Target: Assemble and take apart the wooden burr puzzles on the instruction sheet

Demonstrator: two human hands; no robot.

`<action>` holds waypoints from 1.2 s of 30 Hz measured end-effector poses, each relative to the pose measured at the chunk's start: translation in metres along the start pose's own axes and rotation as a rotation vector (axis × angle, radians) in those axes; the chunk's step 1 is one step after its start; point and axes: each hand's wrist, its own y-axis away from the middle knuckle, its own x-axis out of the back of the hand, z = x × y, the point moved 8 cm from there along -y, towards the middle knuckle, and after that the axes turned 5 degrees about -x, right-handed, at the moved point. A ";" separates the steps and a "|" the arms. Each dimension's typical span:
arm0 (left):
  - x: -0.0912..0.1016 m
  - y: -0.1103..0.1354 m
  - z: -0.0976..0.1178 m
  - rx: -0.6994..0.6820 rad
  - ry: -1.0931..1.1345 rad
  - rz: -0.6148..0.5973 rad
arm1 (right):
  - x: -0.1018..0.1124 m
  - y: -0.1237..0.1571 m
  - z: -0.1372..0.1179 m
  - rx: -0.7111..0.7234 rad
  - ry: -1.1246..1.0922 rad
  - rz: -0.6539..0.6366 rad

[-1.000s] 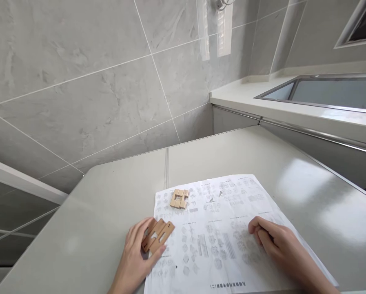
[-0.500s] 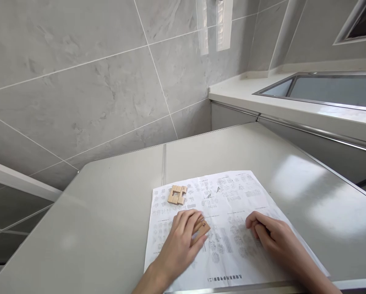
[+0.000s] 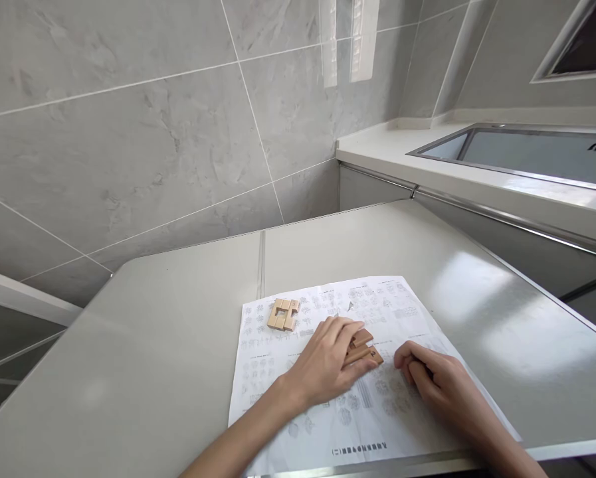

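My left hand [image 3: 330, 358] is closed over a small bundle of notched wooden puzzle pieces [image 3: 365, 346], with the thumb along the near side and the fingers over the top. One piece has a dark "2" on its end; the hand covers the rest of the bundle. It is just above or on a printed paper sheet [image 3: 278, 418], and I cannot tell which. To its right, my right hand [image 3: 430, 372] rests on the sheet with curled fingers, and no object shows in it. Several paler wooden pieces [image 3: 280, 322] lie joined as a block with a gap in the middle, on the sheet's far left corner.
The sheet lies on a pale, glossy table [image 3: 168, 345] with a seam across it. A grey tiled wall [image 3: 178, 133] stands behind. At the right is a white counter [image 3: 372, 146] with an inset metal-framed sink or panel [image 3: 527, 149].
My left hand has moved right and slightly away from me with the brown pieces, closer to my right hand. The right hand has hardly moved, and the view has shifted a little.
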 end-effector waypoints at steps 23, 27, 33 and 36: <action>0.022 0.023 -0.036 0.152 -0.164 0.177 | -0.033 0.009 -0.037 0.143 0.204 0.171; 0.026 0.024 -0.031 0.098 -0.213 0.223 | -0.032 0.010 -0.037 0.171 0.170 0.118; 0.029 0.023 -0.022 -0.051 -0.279 0.181 | -0.034 0.011 -0.043 0.237 0.187 0.042; 0.029 0.023 -0.021 -0.107 -0.294 0.149 | -0.034 0.012 -0.048 0.278 0.189 0.025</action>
